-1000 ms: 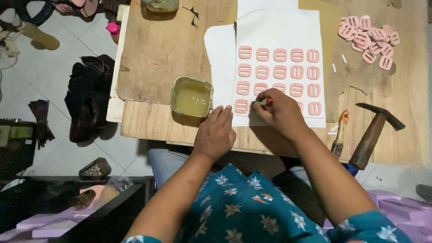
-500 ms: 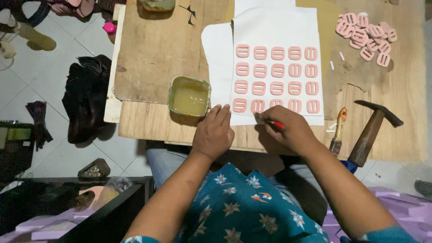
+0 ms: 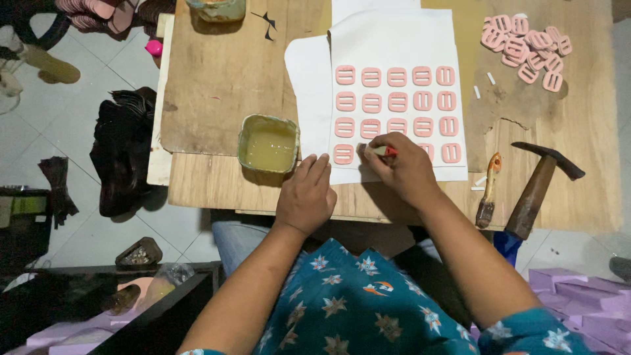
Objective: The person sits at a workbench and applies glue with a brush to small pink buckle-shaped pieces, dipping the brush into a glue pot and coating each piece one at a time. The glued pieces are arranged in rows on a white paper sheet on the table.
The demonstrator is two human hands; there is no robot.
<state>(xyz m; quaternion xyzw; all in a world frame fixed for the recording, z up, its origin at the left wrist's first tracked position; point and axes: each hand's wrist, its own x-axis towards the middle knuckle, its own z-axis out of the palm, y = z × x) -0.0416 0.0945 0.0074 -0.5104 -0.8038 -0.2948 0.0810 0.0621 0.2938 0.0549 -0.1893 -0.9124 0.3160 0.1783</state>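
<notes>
A white sheet (image 3: 394, 36) lies on the wooden board and carries rows of several pink buckle-shaped pieces (image 3: 396, 77). My right hand (image 3: 402, 167) rests on the sheet's bottom row, pinching a small brush with a red handle (image 3: 384, 150) against one piece there. My left hand (image 3: 306, 194) lies flat on the board's near edge, fingers pressing the sheet's lower left corner. A square tub of yellowish glue (image 3: 268, 143) stands just left of that hand.
A heap of loose pink buckles (image 3: 526, 47) lies at the far right. A hammer (image 3: 539, 187) and a worn brush (image 3: 488, 190) rest at the near right edge. A second tub (image 3: 220, 8) sits at the back. Dark sandal straps (image 3: 121, 151) lie on the floor.
My right hand has shifted left along the bottom row with the brush. The left hand has stayed at the sheet's corner.
</notes>
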